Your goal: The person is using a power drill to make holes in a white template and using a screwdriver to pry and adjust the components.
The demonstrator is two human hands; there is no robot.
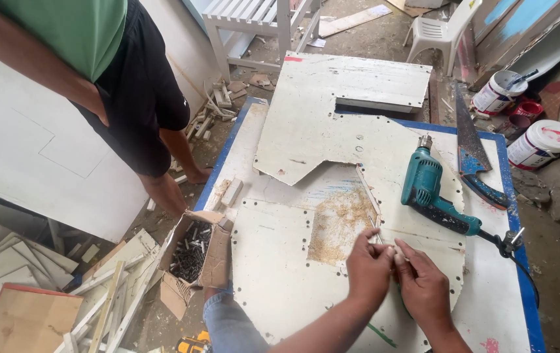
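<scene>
both hands, left hand (368, 265) and right hand (424, 287), pinching a small screw (377, 236) together over white panel (280, 281); teal drill (432, 193) just beyond right grip, likely needed next.

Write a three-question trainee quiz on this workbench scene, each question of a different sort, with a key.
1. True or false: the teal power drill lies on the white panel, untouched by either hand.
2. Multiple choice: what does the cardboard box at the bench's edge hold? A) paint B) dark screws C) sawdust
3. Fill in: the left hand and right hand meet over a thin ____ strip.

Key: 1 true; 2 B; 3 white. Whether the fingers pinch the strip is too blurred to tell.
</scene>
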